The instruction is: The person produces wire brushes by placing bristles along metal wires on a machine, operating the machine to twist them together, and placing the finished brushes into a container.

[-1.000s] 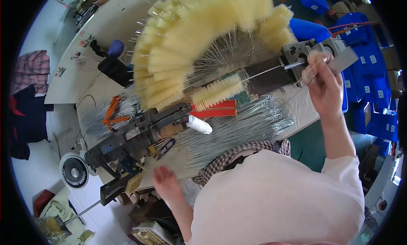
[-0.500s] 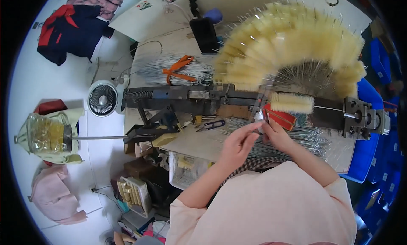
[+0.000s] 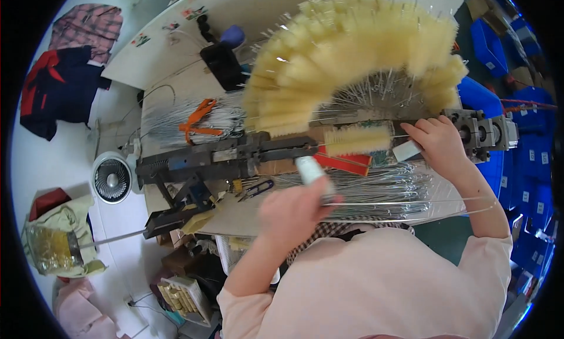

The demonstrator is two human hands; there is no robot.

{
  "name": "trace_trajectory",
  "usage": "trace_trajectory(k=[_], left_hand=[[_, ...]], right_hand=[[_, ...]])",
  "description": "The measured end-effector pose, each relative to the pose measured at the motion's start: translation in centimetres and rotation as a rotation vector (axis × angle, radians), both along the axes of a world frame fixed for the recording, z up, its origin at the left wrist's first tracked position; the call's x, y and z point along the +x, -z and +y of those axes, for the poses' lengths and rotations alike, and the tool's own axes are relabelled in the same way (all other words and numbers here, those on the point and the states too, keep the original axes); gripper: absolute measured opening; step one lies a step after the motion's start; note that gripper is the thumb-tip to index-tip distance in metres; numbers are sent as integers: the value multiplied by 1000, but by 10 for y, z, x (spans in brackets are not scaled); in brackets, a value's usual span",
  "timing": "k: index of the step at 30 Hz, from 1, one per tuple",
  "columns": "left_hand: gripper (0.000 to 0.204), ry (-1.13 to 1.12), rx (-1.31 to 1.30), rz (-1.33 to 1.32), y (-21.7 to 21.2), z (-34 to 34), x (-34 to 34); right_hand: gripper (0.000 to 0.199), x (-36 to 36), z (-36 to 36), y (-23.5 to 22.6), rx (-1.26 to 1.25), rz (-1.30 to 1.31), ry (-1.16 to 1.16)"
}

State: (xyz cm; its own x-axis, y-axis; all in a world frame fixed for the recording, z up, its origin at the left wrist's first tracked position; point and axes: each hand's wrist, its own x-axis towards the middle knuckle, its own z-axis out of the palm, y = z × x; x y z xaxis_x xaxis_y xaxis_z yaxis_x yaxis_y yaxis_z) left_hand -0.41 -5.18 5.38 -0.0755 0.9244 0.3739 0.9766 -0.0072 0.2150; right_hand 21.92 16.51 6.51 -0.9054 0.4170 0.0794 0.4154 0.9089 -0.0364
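Observation:
A yellow bristle brush (image 3: 358,141) lies level on the bench machine, its left end at the dark clamp bar (image 3: 288,148). My right hand (image 3: 442,146) is closed around the brush's wire stem, just left of the metal chuck block (image 3: 470,130). A white wrapping (image 3: 406,151) covers what looks like its thumb. Closer to my body, my left hand (image 3: 296,213), smeared by motion, is closed on a long looped wire (image 3: 411,204) that points right across my right forearm. Another white wrapping (image 3: 309,170) juts from that hand, apparently around a finger.
Many finished yellow brushes (image 3: 352,39) fan out behind the machine. Loose wires (image 3: 376,183) lie on the near bench, beside a red piece (image 3: 346,162) and blue snips (image 3: 258,189). Orange-tied wires (image 3: 202,125) and a fan (image 3: 113,179) are at left; blue bins (image 3: 529,180) at right.
The view has shifted. My hands, together before, are now apart: the right has moved to the brush stem by the chuck, the left leftward and nearer me with the looped wire.

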Motion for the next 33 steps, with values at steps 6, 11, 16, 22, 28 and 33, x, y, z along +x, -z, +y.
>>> trace_trajectory(k=[6,11,16,22,28,33], left_hand=[[36,-180,100,-498,3,-20,-7],[24,-37,-160,-810,5,-9,12],[10,-218,-197,-522,-7,-15,-15],[10,-35,-227,-38,-29,62,13],[12,47,-210,-89,-33,76,-1],[10,-132,-67,-42,-31,52,-28]], right_hand=[[22,-27,29,25,81,139,27],[11,-99,25,74,-47,31,-77],[27,-71,33,71,-526,406,94],[31,9,53,-46,-545,840,422],[25,29,33,-55,-438,720,136],[28,-8,16,-48,-511,508,79]])
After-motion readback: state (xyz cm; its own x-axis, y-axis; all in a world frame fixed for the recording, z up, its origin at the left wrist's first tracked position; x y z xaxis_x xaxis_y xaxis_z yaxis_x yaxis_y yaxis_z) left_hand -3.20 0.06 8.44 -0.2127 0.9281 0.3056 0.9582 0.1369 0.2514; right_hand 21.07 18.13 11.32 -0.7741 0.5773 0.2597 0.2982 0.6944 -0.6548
